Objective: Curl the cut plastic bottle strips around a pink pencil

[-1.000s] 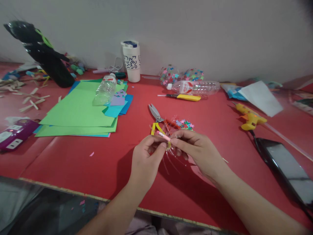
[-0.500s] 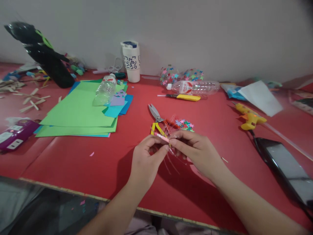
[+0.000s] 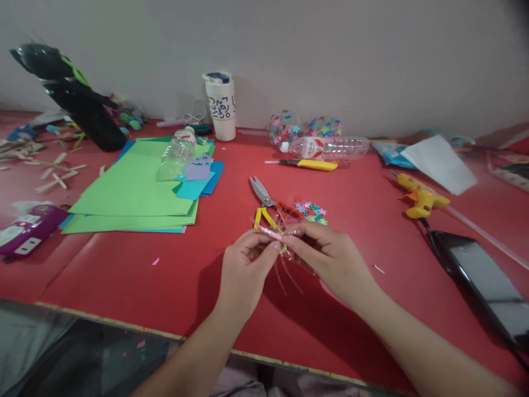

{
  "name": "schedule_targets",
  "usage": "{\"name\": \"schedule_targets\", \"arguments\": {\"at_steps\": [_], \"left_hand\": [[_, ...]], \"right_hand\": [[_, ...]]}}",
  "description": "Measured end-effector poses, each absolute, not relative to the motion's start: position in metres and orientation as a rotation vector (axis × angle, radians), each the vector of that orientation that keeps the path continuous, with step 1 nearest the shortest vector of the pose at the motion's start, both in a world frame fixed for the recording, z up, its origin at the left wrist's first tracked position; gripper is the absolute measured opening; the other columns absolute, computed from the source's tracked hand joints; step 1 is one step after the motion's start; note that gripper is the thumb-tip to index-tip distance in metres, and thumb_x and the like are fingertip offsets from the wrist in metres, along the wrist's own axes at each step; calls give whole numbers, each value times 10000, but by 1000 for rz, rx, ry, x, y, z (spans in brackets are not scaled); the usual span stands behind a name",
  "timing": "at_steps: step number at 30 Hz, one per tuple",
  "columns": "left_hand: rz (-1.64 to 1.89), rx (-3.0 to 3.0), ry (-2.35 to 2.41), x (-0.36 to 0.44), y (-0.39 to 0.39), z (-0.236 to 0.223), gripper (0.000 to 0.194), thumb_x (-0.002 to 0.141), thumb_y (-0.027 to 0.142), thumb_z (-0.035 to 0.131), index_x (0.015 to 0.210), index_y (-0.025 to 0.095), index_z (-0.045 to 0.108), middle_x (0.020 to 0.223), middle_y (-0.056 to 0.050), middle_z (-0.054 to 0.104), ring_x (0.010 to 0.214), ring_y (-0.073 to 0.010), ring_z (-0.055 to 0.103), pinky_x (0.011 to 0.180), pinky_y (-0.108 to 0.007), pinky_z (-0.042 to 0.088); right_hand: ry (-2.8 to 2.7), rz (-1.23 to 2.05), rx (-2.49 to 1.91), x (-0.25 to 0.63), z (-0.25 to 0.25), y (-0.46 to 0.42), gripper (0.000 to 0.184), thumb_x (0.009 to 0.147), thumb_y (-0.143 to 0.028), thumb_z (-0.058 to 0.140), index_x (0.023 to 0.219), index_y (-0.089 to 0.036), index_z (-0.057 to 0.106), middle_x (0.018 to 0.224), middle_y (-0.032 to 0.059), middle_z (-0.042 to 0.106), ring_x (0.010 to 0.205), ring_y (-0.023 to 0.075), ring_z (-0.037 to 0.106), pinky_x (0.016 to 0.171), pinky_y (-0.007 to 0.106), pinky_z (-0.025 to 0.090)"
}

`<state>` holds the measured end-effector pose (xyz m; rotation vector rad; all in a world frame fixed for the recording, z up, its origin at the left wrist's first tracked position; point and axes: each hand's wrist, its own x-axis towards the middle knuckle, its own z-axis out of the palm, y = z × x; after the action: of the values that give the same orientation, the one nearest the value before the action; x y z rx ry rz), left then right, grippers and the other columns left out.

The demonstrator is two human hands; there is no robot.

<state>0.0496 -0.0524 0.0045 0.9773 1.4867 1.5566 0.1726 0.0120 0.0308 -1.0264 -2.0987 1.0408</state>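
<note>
Both hands meet above the red table. My left hand [image 3: 248,267] is closed, thumb and fingers pinching a slim pink rolled strip [image 3: 270,232]. From the other side, my right hand [image 3: 328,253] pinches a clear plastic piece cut into thin strips [image 3: 285,271], its fingertips at the pink strip's end. The curled strips hang below and stick out around the fingers; the join between the pieces is hidden. Just beyond the hands lie scissors [image 3: 266,202] with yellow and red handles, blades pointing away. Small coloured paper stars [image 3: 312,212] are heaped right of them.
Green paper sheets [image 3: 124,190] and a cut bottle [image 3: 177,157] lie left. A yellow cutter [image 3: 316,165], a plastic bottle [image 3: 339,148] and a white tumbler [image 3: 221,107] are at the back. A yellow glue gun [image 3: 421,196] and a black-framed object [image 3: 483,286] are right.
Both hands have shifted very slightly left with the pink strip and plastic between them. The grips look the same, and the things on the table have stayed put.
</note>
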Motion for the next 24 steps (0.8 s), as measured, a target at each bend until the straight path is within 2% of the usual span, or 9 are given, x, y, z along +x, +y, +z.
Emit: {"name": "schedule_targets", "arguments": {"at_steps": [5, 17, 24], "left_hand": [[1561, 916, 1471, 50, -51, 5, 97, 739, 192, 594, 695, 174, 680, 692, 2, 651, 669, -117, 595, 619, -211, 464], [1555, 842, 1361, 47, -49, -1, 56, 678, 209, 666, 711, 165, 676, 687, 0, 659, 666, -128, 606, 672, -250, 499], [1549, 991, 1469, 50, -53, 1, 46, 707, 156, 629, 716, 170, 671, 772, -18, 656, 765, -145, 608, 734, -255, 479]], "right_hand": [[-2099, 1060, -1006, 173, 32, 11, 149, 826, -239, 551, 699, -191, 612, 572, -39, 542, 515, 92, 474, 494, 204, 361], [-2069, 1120, -1036, 173, 33, 10, 162, 812, -238, 552, 661, -192, 587, 529, -49, 504, 478, 88, 436, 459, 206, 334], [-2081, 1101, -1052, 174, 31, 10, 147, 831, -255, 536, 725, -192, 615, 542, -46, 526, 472, 87, 445, 455, 208, 337]]}}
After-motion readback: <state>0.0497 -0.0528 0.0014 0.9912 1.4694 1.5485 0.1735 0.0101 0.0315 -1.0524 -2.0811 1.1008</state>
